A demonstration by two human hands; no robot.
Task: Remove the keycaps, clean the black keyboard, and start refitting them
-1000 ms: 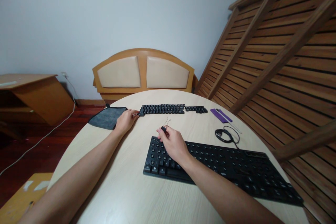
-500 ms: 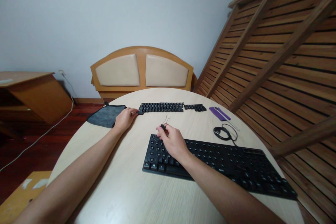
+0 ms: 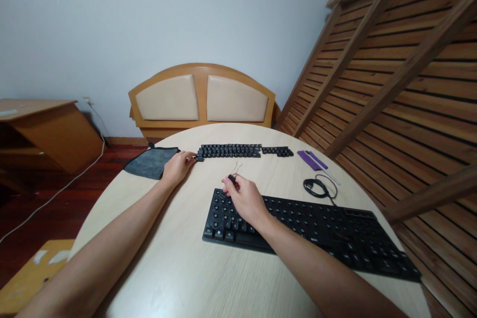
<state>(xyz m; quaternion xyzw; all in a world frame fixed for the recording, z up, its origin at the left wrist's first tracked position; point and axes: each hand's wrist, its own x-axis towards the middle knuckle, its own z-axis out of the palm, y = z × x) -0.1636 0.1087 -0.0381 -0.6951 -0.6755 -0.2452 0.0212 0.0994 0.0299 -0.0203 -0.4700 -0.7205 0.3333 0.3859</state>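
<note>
Pinching a dark-handled wire tool (image 3: 231,178), the right hand (image 3: 248,199) keeps a closed grip over the far left corner of the black keyboard (image 3: 313,222), which lies on the near right of the table (image 3: 175,253). Farther left, the left hand (image 3: 177,167) reaches the left end of the rows of keycaps (image 3: 231,151), its grip nearly closed; whether it holds one cannot be told.
</note>
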